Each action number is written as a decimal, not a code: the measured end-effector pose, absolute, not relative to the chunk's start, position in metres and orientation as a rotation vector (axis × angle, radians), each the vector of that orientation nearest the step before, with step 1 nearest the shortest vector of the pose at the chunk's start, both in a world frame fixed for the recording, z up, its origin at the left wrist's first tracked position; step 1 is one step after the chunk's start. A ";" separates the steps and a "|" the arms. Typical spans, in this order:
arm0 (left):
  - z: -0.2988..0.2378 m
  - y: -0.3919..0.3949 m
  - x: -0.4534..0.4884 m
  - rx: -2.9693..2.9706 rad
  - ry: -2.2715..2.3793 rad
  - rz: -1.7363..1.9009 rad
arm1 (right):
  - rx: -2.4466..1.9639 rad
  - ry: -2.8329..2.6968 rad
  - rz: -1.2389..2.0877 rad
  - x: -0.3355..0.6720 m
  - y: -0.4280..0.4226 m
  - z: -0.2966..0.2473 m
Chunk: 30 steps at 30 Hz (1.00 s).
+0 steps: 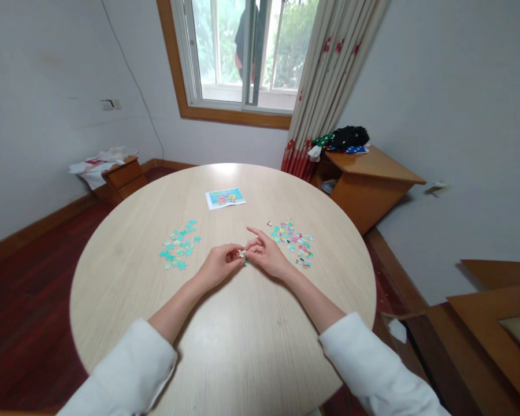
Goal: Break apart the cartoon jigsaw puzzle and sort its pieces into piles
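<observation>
Near the middle of the round table, my left hand (pixel 222 261) and my right hand (pixel 265 252) meet fingertip to fingertip. Between them are small jigsaw puzzle pieces (pixel 242 254), pinched by both hands and partly covered by the fingers. My right index finger points up and away from the pinch. A loose group of turquoise and pale puzzle pieces (pixel 179 245) lies left of my left hand. Right of my right hand is a mixed pile of pink, yellow and turquoise puzzle pieces (pixel 291 234). Beyond both hands lies a colourful picture sheet (pixel 226 198).
The pale wooden table (pixel 242 346) has a rounded edge. Past it stand a window (pixel 242 52), a patterned curtain (pixel 320 75) and a wooden cabinet (pixel 368 173) topped with dark cloth (pixel 349 137). A small drawer unit (pixel 125 176) carries white cloth at the left.
</observation>
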<state>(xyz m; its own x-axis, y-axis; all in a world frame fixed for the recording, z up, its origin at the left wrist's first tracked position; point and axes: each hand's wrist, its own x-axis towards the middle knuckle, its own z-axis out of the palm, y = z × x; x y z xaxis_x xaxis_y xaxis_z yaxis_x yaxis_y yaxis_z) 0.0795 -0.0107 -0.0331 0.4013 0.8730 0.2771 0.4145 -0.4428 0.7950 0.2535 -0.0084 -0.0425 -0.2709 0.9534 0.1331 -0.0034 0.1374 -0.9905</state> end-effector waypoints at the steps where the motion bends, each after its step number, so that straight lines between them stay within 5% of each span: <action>1: -0.034 -0.010 0.079 2.019 1.107 0.934 | -0.988 -1.494 1.269 0.254 -0.008 -0.043; 13: -0.037 -0.002 0.071 2.147 1.562 0.864 | -1.224 -2.169 0.604 0.268 -0.014 -0.026; 30: -0.035 0.000 0.065 2.241 1.414 0.806 | -1.230 -2.163 0.802 0.273 -0.020 -0.018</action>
<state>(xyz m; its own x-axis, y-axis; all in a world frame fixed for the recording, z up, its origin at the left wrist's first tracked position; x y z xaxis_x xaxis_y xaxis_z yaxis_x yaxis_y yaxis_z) 0.0654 0.0004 -0.0346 0.3333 0.9035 0.2694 0.6922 -0.4285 0.5808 0.2729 -0.0204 -0.0183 -0.4515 0.8801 0.1471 0.5717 0.4119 -0.7095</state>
